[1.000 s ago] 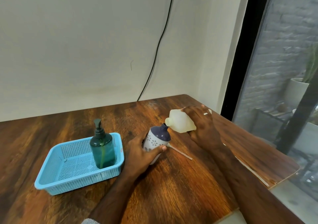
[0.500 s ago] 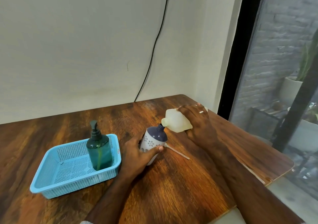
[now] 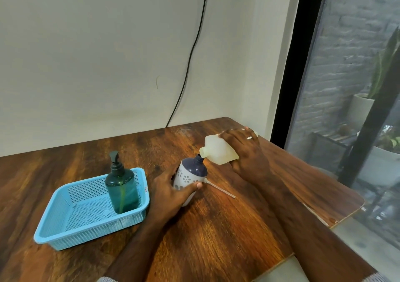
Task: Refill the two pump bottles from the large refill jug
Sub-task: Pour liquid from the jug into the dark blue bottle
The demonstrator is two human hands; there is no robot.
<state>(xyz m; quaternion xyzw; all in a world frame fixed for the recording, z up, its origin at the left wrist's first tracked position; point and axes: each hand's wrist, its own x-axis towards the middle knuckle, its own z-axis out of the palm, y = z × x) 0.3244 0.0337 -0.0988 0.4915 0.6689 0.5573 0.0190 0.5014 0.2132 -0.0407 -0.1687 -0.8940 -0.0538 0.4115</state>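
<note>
Midway, I judge: the right hand (image 3: pixel 246 156) grips the tilted refill jug (image 3: pixel 218 151), spout at the open white bottle (image 3: pixel 190 177) the left hand (image 3: pixel 171 193) clasps on the bench (image 3: pixel 227 227); the green pump bottle (image 3: pixel 122 186) stands capped in the basket (image 3: pixel 65 229)

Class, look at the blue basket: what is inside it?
Inside the blue basket one green pump bottle stands upright in its far right corner. The floor beneath that bottle is covered.

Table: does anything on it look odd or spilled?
No spill shows. A thin white tube, probably the pump's dip tube, lies loose on the table beside the white bottle, which stands uncapped under the tilted jug.
</note>
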